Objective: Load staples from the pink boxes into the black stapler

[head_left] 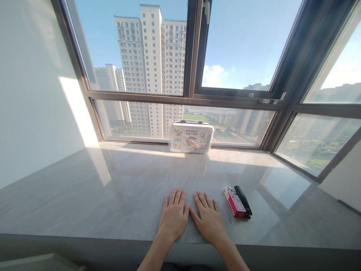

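My left hand point(173, 216) lies flat on the grey marble sill point(118, 203), fingers stretched toward the window. Beside it, my right hand point(209, 218) rests palm down in the same way, and the two thumbs nearly meet. Neither hand holds anything. To the right of my right hand lie a red and white staple box point(235, 203) and a black stapler point(243, 201), side by side. Farther back, a white case point(191, 138) with cartoon prints and a dark handle stands upright in clear plastic wrap against the window.
A dark window frame point(135, 96) borders the sill at the back, with a metal latch point(265, 101) at right. A white wall point(36, 98) closes the left side. The sill's front edge point(84, 238) runs beneath my wrists.
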